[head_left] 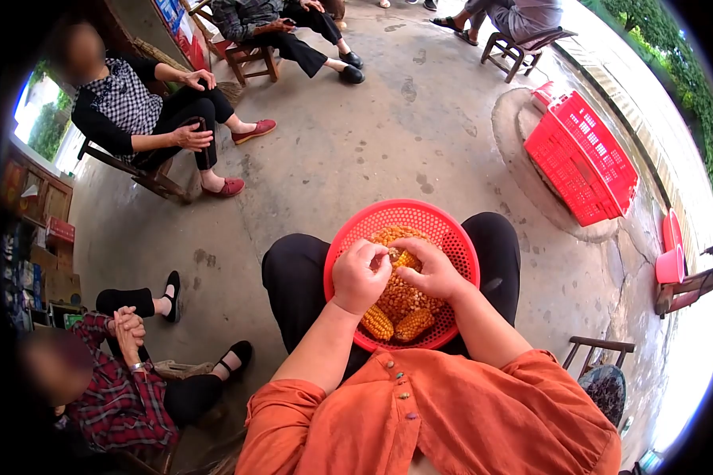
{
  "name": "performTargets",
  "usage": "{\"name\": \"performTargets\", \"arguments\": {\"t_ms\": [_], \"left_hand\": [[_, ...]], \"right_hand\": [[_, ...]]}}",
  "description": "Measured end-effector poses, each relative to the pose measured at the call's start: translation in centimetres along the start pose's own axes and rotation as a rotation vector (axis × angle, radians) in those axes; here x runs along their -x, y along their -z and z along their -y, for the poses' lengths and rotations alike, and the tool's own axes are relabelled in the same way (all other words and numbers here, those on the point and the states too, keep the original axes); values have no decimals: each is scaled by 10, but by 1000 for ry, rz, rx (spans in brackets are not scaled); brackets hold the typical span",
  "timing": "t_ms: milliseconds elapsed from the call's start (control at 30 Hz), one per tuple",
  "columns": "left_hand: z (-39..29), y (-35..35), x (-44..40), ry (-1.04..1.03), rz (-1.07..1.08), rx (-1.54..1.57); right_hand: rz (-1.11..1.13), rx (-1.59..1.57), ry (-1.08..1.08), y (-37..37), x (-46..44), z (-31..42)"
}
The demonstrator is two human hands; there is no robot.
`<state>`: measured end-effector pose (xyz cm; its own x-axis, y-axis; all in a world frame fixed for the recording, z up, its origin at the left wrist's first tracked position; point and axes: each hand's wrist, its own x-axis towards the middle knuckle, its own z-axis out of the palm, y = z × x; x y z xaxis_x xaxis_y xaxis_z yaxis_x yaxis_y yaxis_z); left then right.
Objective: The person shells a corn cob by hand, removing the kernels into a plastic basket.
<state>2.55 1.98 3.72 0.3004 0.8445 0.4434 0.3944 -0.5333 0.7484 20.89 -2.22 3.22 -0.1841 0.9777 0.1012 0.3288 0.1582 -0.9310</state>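
A red perforated plastic basket point(455, 236) rests on my lap, holding loose orange-yellow corn kernels point(398, 299). Above the kernels my left hand point(360, 275) is closed at one end of a corn cob point(405, 260), fingers bent against it. Curled around the cob's other side is my right hand point(433, 271), thumb and fingers on it. Part of the cob is hidden behind my fingers. Two more cobs, one at the lower left point(378, 323) and one beside it point(414, 324), lie in the basket near my body, kernels still on them.
Large red crates point(582, 158) stand at the right on a round concrete slab. A pink basin point(670, 265) is farther right, and a small chair point(602, 372) is close behind my right arm. Seated people point(127, 107) are at the left, point(123, 388) lower left and far side.
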Motion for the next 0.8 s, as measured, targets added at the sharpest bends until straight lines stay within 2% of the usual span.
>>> {"name": "performTargets", "arguments": {"t_ms": [33, 267, 500, 567, 800], "left_hand": [[2, -1, 1, 3, 8, -26], [6, -1, 2, 91, 46, 6], [3, 1, 0, 148, 54, 22], [9, -1, 0, 132, -1, -93], [13, -2, -2, 89, -41, -12]], "right_hand": [[4, 93, 36, 0, 0, 2], [18, 125, 76, -2, -1, 8], [31, 65, 46, -1, -1, 6], [43, 53, 33, 1, 1, 3], [-26, -164, -80, 7, 2, -5]]}}
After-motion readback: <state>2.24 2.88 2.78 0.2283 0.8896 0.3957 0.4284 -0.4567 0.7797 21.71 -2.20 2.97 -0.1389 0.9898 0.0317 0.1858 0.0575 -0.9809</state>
